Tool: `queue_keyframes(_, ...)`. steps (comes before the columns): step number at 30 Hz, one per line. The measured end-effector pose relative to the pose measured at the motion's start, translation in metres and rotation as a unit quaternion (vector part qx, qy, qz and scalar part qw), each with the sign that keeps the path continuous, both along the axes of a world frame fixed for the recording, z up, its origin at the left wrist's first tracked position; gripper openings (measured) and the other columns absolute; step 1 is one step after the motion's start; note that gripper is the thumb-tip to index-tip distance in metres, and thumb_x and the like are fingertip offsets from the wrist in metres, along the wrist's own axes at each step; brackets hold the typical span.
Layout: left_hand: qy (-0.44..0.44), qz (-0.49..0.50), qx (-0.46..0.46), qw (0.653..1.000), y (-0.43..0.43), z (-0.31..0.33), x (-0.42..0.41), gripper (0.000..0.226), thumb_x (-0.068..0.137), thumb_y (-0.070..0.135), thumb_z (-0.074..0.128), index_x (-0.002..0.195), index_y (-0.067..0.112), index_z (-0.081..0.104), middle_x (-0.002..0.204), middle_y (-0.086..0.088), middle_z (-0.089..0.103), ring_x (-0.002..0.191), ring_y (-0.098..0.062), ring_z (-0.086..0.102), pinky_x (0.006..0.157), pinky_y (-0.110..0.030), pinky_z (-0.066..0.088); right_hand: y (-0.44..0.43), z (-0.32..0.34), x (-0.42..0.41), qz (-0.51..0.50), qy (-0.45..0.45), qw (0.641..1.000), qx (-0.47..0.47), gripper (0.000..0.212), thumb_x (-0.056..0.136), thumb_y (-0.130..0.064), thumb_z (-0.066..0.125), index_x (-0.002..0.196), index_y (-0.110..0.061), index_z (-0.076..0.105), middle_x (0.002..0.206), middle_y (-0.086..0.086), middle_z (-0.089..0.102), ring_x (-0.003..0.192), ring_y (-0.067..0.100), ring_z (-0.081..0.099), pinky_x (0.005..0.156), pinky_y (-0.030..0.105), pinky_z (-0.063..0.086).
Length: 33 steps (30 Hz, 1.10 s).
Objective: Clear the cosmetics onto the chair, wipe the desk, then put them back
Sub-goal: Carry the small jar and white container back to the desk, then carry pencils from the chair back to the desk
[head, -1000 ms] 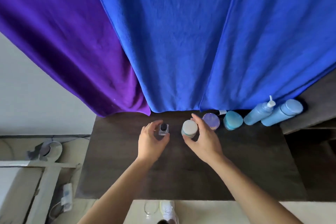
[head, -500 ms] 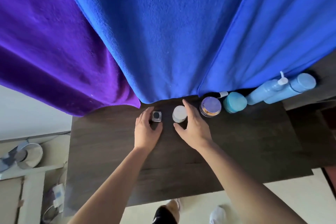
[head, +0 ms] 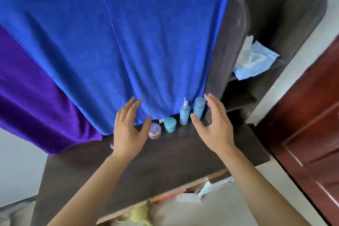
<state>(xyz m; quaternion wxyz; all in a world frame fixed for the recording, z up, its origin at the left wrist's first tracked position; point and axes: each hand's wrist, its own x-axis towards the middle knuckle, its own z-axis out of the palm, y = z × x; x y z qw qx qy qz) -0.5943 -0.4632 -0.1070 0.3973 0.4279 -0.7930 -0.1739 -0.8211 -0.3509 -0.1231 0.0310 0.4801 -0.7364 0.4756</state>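
On the dark wooden desk (head: 165,161) a row of cosmetics stands along the back edge: a round jar with an iridescent lid (head: 155,130), a teal jar (head: 169,124), a blue pump bottle (head: 184,114) and a blue capped bottle (head: 199,107). A thin tube (head: 160,120) lies behind the jars. My left hand (head: 129,130) hovers open just left of the iridescent jar, its thumb near the lid, and hides whatever is under it. My right hand (head: 213,126) is open, holding nothing, right of the blue capped bottle.
A blue towel (head: 117,46) and a purple towel (head: 36,101) hang behind the desk. A grey upholstered chair (head: 275,33) stands at the right with a light blue cloth (head: 255,62) on its seat. A dark red door (head: 311,124) is far right. Clutter lies under the desk.
Both hands let go of the small black-capped bottle and the white-lidded jar and shifted right, now open. The camera tilted up and right, bringing the chair and door into view.
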Motion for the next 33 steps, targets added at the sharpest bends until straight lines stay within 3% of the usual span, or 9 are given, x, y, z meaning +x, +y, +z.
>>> queue_keyframes(4,-0.001,-0.101,-0.051,0.994,0.076,0.048,-0.103,0.059,0.089,0.043,0.062,0.14,0.013,0.055,0.151,-0.008,0.046,0.135,-0.029,0.046,0.11,-0.044,0.038,0.106,0.041,-0.078,-0.058,0.039,0.997,-0.023,0.069,0.09,-0.049,0.067,0.15,-0.029,0.04,0.157,-0.009,0.036,0.136,0.008,0.048,0.076,0.038,0.063)
queue_keyframes(6,-0.037,-0.162,-0.071,0.984,0.117,0.066,-0.157,0.066,0.091,0.053,0.051,0.145,0.015,0.05,0.155,-0.01,0.04,0.141,-0.032,0.039,0.112,-0.049,0.035,0.171,0.058,-0.116,-0.121,0.068,0.99,-0.021,0.068,0.09,-0.055,0.062,0.15,-0.036,0.036,0.157,-0.011,0.035,0.138,0.01,0.045,0.085,0.04,0.061)
queue_keyframes(9,-0.063,-0.244,-0.11,0.962,0.178,0.09,-0.232,0.067,0.095,0.058,0.039,0.151,0.021,0.041,0.16,-0.011,0.032,0.147,-0.033,0.029,0.114,-0.054,0.032,0.271,0.078,-0.157,-0.235,0.099,0.967,-0.02,0.064,0.091,-0.059,0.055,0.148,-0.037,0.038,0.157,-0.013,0.034,0.143,0.005,0.035,0.102,0.027,0.041)
queue_keyframes(11,-0.066,-0.303,-0.129,0.942,0.219,0.103,-0.275,0.065,0.097,0.058,0.035,0.153,0.025,0.036,0.161,-0.011,0.028,0.149,-0.031,0.023,0.115,-0.055,0.029,0.335,0.087,-0.17,-0.308,0.096,0.946,-0.018,0.062,0.092,-0.058,0.055,0.148,-0.035,0.04,0.158,-0.013,0.034,0.144,0.005,0.033,0.107,0.026,0.034)
queue_keyframes(15,-0.061,-0.423,-0.151,0.891,0.305,0.112,-0.341,0.065,0.099,0.06,0.031,0.155,0.029,0.028,0.163,-0.009,0.022,0.15,-0.031,0.019,0.116,-0.054,0.023,0.45,0.091,-0.163,-0.442,0.115,0.889,0.003,0.061,0.095,-0.056,0.052,0.148,-0.027,0.044,0.159,-0.005,0.036,0.146,0.014,0.033,0.114,0.035,0.034)
queue_keyframes(20,-0.043,-0.56,-0.095,0.822,0.438,0.09,-0.392,0.06,0.102,0.051,0.037,0.155,0.023,0.029,0.164,-0.01,0.02,0.151,-0.029,0.016,0.12,-0.051,0.019,0.572,0.073,-0.116,-0.574,0.111,0.807,0.085,0.059,0.097,-0.05,0.052,0.149,-0.022,0.046,0.162,0.003,0.034,0.151,0.023,0.028,0.118,0.046,0.034)
queue_keyframes(23,-0.059,-0.635,-0.081,0.766,0.525,0.074,-0.396,0.06,0.102,0.046,0.041,0.156,0.022,0.028,0.165,-0.01,0.018,0.151,-0.03,0.016,0.119,-0.05,0.017,0.641,0.066,-0.082,-0.63,0.108,0.759,0.123,0.06,0.099,-0.051,0.05,0.151,-0.021,0.043,0.163,0.006,0.031,0.151,0.028,0.026,0.116,0.054,0.034)
queue_keyframes(28,-0.053,-0.747,-0.109,0.654,0.658,0.07,-0.386,0.06,0.103,0.046,0.041,0.156,0.02,0.03,0.164,-0.011,0.021,0.15,-0.031,0.02,0.118,-0.052,0.022,0.743,0.061,-0.025,-0.721,0.078,0.678,0.118,0.061,0.101,-0.053,0.048,0.152,-0.021,0.041,0.163,0.005,0.031,0.152,0.025,0.023,0.115,0.055,0.036)
queue_keyframes(33,-0.053,-0.79,-0.116,0.6,0.784,0.064,-0.396,0.065,0.1,0.057,0.031,0.157,0.028,0.021,0.167,-0.001,0.009,0.154,-0.022,0.008,0.122,-0.047,0.012,0.844,0.046,-0.009,-0.782,0.052,0.611,0.107,0.065,0.099,-0.056,0.048,0.152,-0.021,0.04,0.162,0.006,0.032,0.151,0.026,0.025,0.115,0.057,0.036)
